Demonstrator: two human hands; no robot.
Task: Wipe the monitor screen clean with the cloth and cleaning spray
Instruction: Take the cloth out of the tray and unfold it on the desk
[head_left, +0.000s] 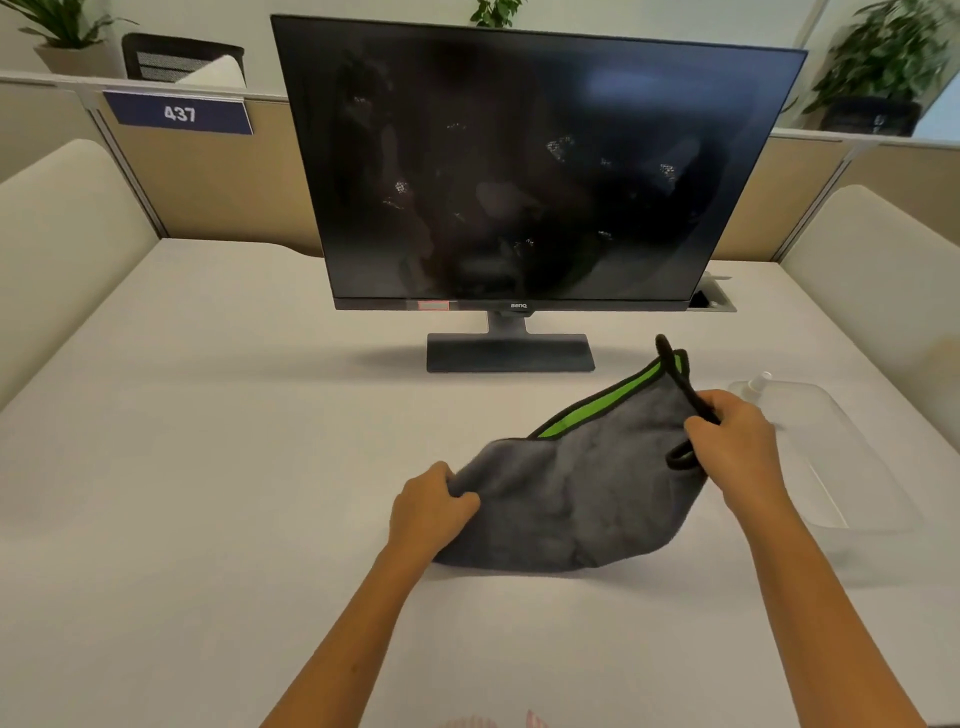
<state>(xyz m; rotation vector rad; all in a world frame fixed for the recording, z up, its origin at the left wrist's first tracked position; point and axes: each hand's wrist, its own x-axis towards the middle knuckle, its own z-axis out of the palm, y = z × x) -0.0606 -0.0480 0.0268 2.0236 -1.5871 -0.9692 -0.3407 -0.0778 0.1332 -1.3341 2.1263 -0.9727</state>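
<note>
A dark monitor (524, 166) stands on its stand at the back of the white desk (208, 441); small spots and smears speckle its screen. In front of it I hold a grey cloth (571, 493) with a green inner face and black edging, lifted partly off the desk. My left hand (431, 506) pinches its near left corner. My right hand (737, 447) grips its right edge, higher up. A clear spray bottle (756, 387) lies in a transparent tray at the right, mostly hidden behind my right hand.
The transparent tray (841, 467) sits at the desk's right side. Beige partition walls (208, 182) ring the desk, one bearing a blue "437" label (179, 113). A cable port (711, 299) opens behind the monitor's right corner. Plants stand behind the partitions.
</note>
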